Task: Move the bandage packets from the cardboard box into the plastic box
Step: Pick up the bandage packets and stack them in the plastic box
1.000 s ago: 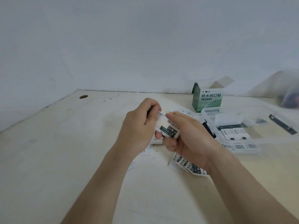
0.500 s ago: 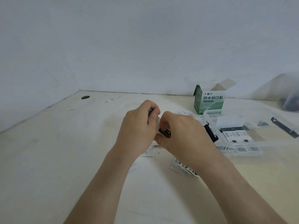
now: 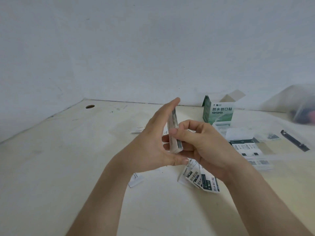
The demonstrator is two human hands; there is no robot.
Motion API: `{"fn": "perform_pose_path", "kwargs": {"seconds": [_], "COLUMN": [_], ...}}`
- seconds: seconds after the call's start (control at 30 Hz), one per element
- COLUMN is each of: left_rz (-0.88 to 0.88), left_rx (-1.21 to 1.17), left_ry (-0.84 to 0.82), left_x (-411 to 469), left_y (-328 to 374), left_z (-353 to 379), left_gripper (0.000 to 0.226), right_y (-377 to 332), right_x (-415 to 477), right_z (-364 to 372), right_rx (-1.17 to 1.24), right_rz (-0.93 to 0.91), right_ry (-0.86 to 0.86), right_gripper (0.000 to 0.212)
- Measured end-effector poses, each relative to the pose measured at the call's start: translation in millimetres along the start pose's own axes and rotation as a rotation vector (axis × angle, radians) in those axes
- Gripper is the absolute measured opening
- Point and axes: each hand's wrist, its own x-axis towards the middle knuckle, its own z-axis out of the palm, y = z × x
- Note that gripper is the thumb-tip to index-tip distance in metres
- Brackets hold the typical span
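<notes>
A pale wooden table (image 3: 68,167) fills the lower half of the view and meets a plain white wall (image 3: 153,48) in a corner. One round hole (image 3: 90,106) is in the table, far to the left of the grip.

The grip is in the middle. The right hand (image 3: 201,147) curls its thumb and fingers round a stack of white-and-green bandage packets (image 3: 173,133), which stands upright on its edge above the table. The left hand (image 3: 151,143) is flat with straight fingers and presses against the left side of the stack, its thumb under it.

Behind the grip, to the right, stands one green-and-white cardboard box (image 3: 218,113) with its flap open. Just right of the grip lies one clear plastic box (image 3: 259,165) with packets inside; their number I cannot tell. Under the right wrist about four loose packets (image 3: 204,181) lie fanned on the table. Two single white packets lie left of the grip, one nearer (image 3: 136,180) and one behind (image 3: 138,130).

Half a second ago both hands were curled over the stack and almost hid it. Now the left fingers are straight and the stack is on edge.
</notes>
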Motion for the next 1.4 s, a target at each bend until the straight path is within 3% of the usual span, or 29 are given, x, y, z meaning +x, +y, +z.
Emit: {"fn": "perform_pose_path", "kwargs": {"seconds": [0.33, 0.53, 0.63, 0.73, 0.83, 0.9, 1.07, 1.13, 1.3, 1.4], "left_rz": [0.072, 0.123, 0.134, 0.132, 0.029, -0.049, -0.143, -0.165, -0.215, -0.218], "left_rx": [0.007, 0.127, 0.070, -0.102, -0.138, -0.074, -0.110, -0.138, -0.216, -0.127], "left_ry": [0.104, 0.149, 0.110, 0.087, 0.326, 0.389, 0.396, 0.381, 0.295, 0.256], "left_x": [0.0, 1.6, 5.7, 9.8, 24.2, 37.7, 62.0, 70.9, 85.7, 92.4], "left_y": [5.8, 10.4, 13.3, 29.3, 45.9, 52.9, 64.1, 66.3, 67.5, 66.9], "left_z": [4.5, 6.4, 6.4, 6.9, 11.4, 18.8, 49.6, 59.8, 75.3, 85.2], "left_gripper": [0.099, 0.099, 0.099, 0.084, 0.048, 0.033, 0.029, 0.032, 0.032, 0.033], "right_y": [1.2, -4.2, -19.5, -41.0, -55.7, -60.1, -61.0, -58.8, -59.3, -59.3], "right_x": [0.3, -1.4, -8.8, -19.8, -26.5, -31.0, -36.8, -37.6, -45.5, -46.2], "right_z": [-5.9, -6.2, -7.7, -16.5, -28.5, -38.0, -63.7, -78.4, -118.6, -131.8], "right_rx": [0.037, -0.002, -0.066, -0.283, -0.568, -0.768, -1.280, -1.218, -0.485, -0.439], "right_rz": [0.052, 0.020, -0.026, -0.098, -0.170, -0.219, -0.296, -0.281, -0.083, 0.068], "right_ry": [-0.131, -0.105, -0.066, 0.025, 0.121, 0.184, 0.347, 0.341, 0.303, 0.260], "right_gripper": [0.035, 0.051, 0.043, 0.027, 0.028, 0.025, 0.027, 0.026, 0.013, 0.018]}}
